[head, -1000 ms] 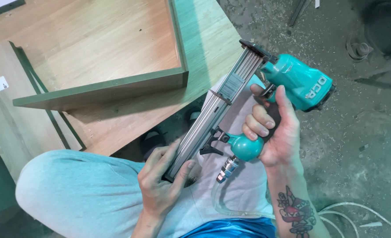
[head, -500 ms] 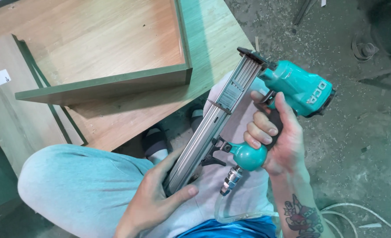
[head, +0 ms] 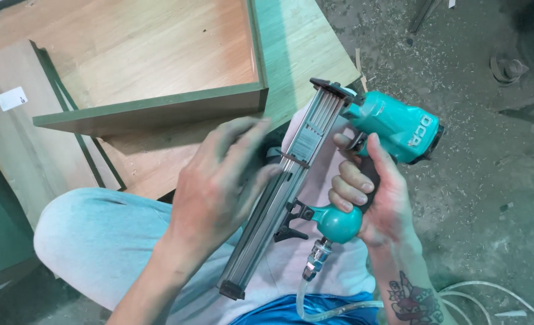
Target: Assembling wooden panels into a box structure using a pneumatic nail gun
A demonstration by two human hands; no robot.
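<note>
hands: right hand gripping teal nail gun handle | left hand spread flat on its magazine

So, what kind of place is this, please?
Probably a woodworking or furniture workshop: the right hand holds a teal pneumatic nail gun, wood panels with green edges lie close by, and shavings litter the concrete floor.

I see 1 wooden panel assembly with a green-edged upright board lying on a larger wood sheet. A white sticker sits on the plank at my left. Sawdust and wood chips litter the concrete floor. Pale cables curl at bottom right.
</note>
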